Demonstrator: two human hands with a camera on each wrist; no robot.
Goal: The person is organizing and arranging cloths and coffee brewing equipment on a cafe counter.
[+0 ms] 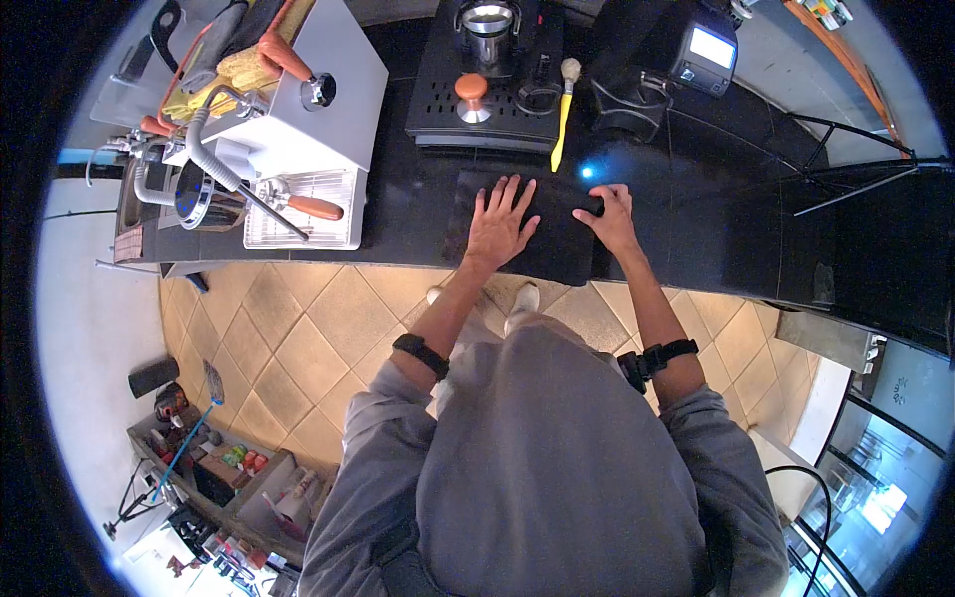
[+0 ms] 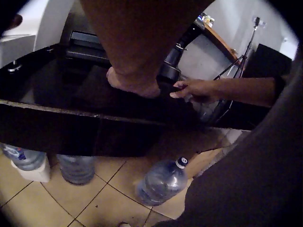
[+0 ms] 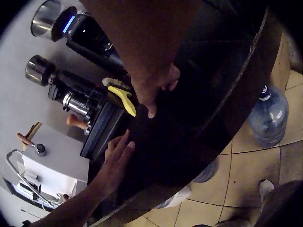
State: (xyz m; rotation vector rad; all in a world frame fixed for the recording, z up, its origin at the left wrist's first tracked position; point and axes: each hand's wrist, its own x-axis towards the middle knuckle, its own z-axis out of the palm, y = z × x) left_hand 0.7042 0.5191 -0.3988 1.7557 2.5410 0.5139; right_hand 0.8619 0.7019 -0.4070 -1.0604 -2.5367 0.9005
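A thin black mat [image 1: 557,254] lies on the dark counter, its front edge at the counter's edge. My left hand [image 1: 500,227] rests palm down on it, fingers straight and spread. At the mat's right side is my right hand [image 1: 612,221], fingers bent, thumb extended toward the mat. The gap between thumb and forefinger is dark, and I cannot tell if the mat's edge is pinched there. In the right wrist view, the right hand [image 3: 154,87] points its thumb down at the black surface, and the left hand [image 3: 113,163] lies across from it.
A yellow-handled brush [image 1: 563,119] lies beyond the hands, beside a black station with an orange-topped tamper [image 1: 472,97]. A grinder [image 1: 686,60] stands back right. On the left is a white espresso machine [image 1: 338,90] with a portafilter [image 1: 308,204]. A water bottle [image 2: 163,182] stands below the counter.
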